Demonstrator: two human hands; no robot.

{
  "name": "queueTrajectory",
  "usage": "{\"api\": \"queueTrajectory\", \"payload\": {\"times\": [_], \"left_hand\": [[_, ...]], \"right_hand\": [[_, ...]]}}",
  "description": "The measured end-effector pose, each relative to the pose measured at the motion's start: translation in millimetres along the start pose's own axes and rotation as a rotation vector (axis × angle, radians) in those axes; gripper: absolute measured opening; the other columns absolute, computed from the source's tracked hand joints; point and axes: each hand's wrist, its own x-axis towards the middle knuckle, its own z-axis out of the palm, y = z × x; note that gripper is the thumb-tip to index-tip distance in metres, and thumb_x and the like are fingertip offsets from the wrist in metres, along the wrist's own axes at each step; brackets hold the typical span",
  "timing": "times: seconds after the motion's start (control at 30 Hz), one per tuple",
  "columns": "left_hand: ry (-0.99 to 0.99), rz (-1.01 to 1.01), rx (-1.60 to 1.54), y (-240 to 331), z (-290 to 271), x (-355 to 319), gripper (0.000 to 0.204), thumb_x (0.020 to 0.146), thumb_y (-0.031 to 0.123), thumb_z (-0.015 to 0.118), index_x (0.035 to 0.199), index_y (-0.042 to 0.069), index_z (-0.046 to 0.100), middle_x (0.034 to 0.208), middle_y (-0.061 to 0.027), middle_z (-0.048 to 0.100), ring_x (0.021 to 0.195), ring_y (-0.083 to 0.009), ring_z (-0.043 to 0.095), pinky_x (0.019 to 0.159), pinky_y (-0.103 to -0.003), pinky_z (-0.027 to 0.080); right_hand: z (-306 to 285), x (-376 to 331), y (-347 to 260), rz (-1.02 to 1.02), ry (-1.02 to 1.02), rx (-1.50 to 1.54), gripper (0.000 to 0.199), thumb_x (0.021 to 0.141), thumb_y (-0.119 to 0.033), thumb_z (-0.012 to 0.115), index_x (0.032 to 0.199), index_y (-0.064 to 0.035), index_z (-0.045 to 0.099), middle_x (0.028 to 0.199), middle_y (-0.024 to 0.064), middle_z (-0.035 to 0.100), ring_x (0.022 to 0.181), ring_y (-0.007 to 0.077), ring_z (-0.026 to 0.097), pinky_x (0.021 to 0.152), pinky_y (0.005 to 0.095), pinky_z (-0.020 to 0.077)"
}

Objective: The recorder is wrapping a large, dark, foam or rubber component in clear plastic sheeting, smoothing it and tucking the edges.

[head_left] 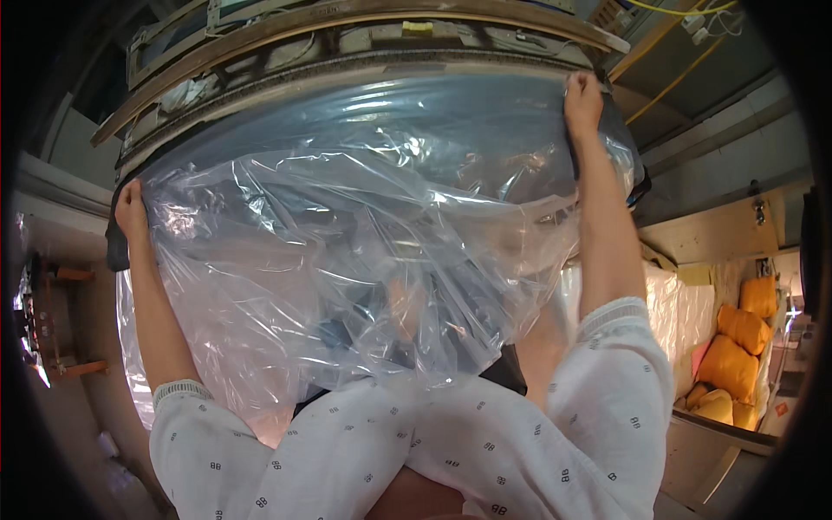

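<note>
Now both arms are stretching out, left hand and right hand each clutching the crinkled clear plastic sheet at its edges.

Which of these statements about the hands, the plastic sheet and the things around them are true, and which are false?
1. Both hands grip the clear plastic sheet. True: the left hand and the right hand each hold an edge.
2. The sheet is opaque black. False: it is transparent.
3. Orange bags lie at the right. True.
4. The sleeves are plain red. False: they are white with small dark marks.
5. The right hand hangs lower than the left. False: it is higher.
</note>
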Motion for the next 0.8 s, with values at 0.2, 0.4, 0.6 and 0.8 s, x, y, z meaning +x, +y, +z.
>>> {"api": "queueTrajectory", "payload": {"times": [0.2,0.4,0.6,0.8], "left_hand": [[-0.103,-0.012,-0.101,-8,53,38,0.034,0.080,0.033,0.062,0.096,0.003,0.066,0.091,-0.0055,0.065,0.088,-0.0127,0.057,0.080,-0.024,0.041],[-0.083,0.000,0.037,17,80,49,0.041,0.076,0.040,0.064,0.097,0.004,0.066,0.094,-0.0083,0.065,0.087,-0.0166,0.058,0.080,-0.025,0.040],[-0.021,0.021,0.307,11,66,60,0.034,0.074,0.035,0.065,0.081,0.002,0.066,0.072,-0.0063,0.060,0.069,-0.0144,0.054,0.071,-0.024,0.041],[-0.194,-0.296,-0.440,-2,85,56,0.027,0.080,0.030,0.059,0.086,0.003,0.059,0.084,-0.0022,0.058,0.075,-0.0122,0.051,0.064,-0.024,0.039]], "right_hand": [[17,12,3,0.160,-0.089,0.272,0.017,0.079,-0.019,0.060,0.085,-0.0031,0.061,0.080,0.0097,0.060,0.075,0.0212,0.057,0.072,0.0307,0.0438],[34,33,25,0.098,-0.084,-0.016,0.020,0.078,-0.022,0.061,0.084,-0.0031,0.063,0.084,0.0119,0.057,0.081,0.0228,0.055,0.076,0.0312,0.0421],[39,37,10,0.180,-0.098,-0.044,0.028,0.072,-0.027,0.063,0.083,-0.0016,0.058,0.093,0.0161,0.052,0.088,0.0287,0.052,0.081,0.0343,0.0399],[25,38,13,0.267,0.032,-0.171,0.038,0.072,-0.031,0.064,0.088,0.0003,0.049,0.102,0.0190,0.043,0.092,0.0316,0.046,0.086,0.0358,0.0353]]}}
